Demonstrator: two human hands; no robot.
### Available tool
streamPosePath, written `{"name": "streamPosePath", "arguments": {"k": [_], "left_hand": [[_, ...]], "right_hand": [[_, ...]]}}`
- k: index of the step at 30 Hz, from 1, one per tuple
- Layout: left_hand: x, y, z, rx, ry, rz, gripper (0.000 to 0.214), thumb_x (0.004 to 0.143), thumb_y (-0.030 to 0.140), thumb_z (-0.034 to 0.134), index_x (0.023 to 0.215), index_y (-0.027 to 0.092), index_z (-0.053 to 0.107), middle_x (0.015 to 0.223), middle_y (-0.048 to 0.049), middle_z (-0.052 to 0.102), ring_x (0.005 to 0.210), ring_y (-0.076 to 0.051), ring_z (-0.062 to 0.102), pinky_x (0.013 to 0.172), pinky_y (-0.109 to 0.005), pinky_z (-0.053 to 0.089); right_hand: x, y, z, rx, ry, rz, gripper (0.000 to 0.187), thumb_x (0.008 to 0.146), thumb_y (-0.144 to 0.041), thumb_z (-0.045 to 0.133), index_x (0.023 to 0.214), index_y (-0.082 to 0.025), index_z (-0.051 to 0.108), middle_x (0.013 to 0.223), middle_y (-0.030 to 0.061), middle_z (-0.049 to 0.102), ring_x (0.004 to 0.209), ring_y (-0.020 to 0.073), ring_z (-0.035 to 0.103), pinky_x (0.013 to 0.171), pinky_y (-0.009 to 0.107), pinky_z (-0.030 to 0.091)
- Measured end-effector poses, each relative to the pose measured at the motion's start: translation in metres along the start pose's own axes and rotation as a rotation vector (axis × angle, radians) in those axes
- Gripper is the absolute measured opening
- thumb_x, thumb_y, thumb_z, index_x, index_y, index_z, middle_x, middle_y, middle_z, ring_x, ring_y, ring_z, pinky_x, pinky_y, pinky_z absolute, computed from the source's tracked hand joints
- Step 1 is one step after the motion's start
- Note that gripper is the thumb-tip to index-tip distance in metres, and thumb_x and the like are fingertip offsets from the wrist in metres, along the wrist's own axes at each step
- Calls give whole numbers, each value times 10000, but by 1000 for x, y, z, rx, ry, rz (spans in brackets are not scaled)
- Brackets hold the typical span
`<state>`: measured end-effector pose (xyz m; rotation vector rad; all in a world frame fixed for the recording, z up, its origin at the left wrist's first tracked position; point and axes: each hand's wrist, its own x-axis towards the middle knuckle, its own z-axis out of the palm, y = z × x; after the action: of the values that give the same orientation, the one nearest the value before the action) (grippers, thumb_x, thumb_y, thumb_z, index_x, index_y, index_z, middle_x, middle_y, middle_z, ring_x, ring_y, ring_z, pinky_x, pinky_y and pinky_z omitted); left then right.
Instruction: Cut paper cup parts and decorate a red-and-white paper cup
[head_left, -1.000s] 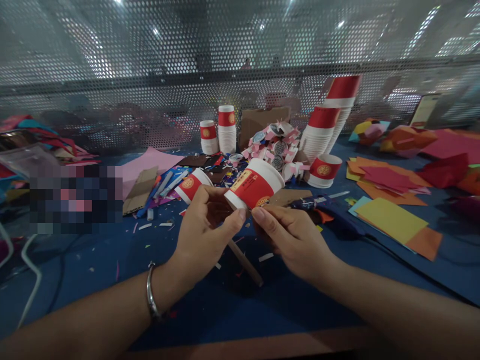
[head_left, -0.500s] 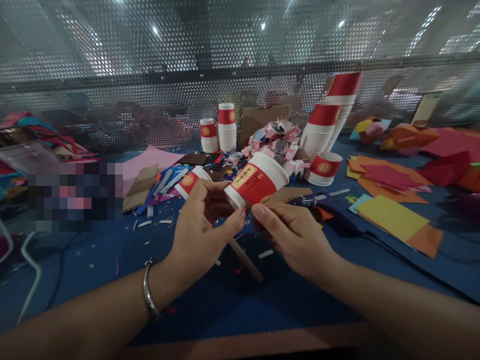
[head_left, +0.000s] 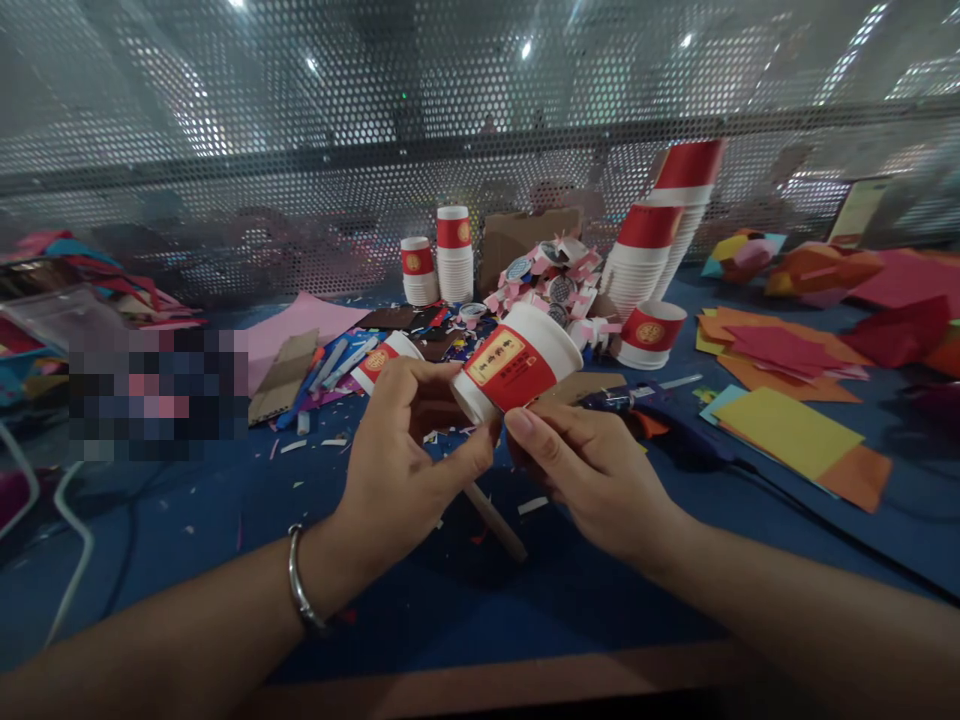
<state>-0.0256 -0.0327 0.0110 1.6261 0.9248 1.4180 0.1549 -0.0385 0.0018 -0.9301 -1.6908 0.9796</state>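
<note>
A red and white paper cup is tilted between my two hands above the blue table, its rim towards the upper right. My left hand grips the cup by its base end, thumb below and fingers above. With thumb and fingertips, my right hand pinches the cup's lower side. A silver bangle circles my left wrist. Beneath the hands lies a narrow tan stick-like piece. Behind my left hand, another paper cup is partly hidden.
A glue gun with a black cord lies to the right, near coloured paper sheets. Cup stacks and taller cup stacks stand behind, around a heap of pink and white paper pieces. Markers lie left. Perforated metal rises behind.
The cup has been turned a little about its length, so its yellow printed label faces me more. Both hands keep their hold in nearly the same place.
</note>
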Motion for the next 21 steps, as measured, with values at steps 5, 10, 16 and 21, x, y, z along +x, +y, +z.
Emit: {"name": "streamPosePath", "arguments": {"k": [5, 10, 16, 21], "left_hand": [[-2, -2, -2, 54, -3, 31, 435, 788, 204, 845, 1128, 228, 573, 1090, -61, 675, 944, -228, 725, 863, -393, 596], [-1, 0, 1, -15, 1, -19, 436, 793, 240, 848, 1133, 215, 575, 1098, -65, 696, 967, -225, 725, 870, -371, 594], [3, -4, 4, -192, 45, -190, 435, 805, 350, 853, 1137, 203, 615, 1150, -70, 725, 1070, -217, 708, 961, -356, 567], [4, -6, 3, -347, 12, -285, 434, 796, 307, 863, 1126, 205, 601, 1146, -70, 738, 1069, -218, 704, 989, -386, 555]], "right_hand": [[-1, 1, 0, -24, 7, -6, 510, 1046, -540, 494, 659, -208, 469, 583, -49, 414, 493, 79, 365, 467, 257, 292], [1, 0, 0, -32, 22, -6, 505, 1045, -526, 504, 654, -207, 479, 573, -47, 416, 497, 84, 366, 464, 258, 291], [2, 0, 0, -23, 24, 9, 502, 1033, -551, 508, 664, -213, 477, 591, -40, 425, 506, 94, 375, 458, 260, 298], [3, 1, 1, -51, 20, -16, 505, 1037, -535, 508, 652, -211, 477, 582, -40, 432, 511, 91, 381, 468, 257, 302]]}}
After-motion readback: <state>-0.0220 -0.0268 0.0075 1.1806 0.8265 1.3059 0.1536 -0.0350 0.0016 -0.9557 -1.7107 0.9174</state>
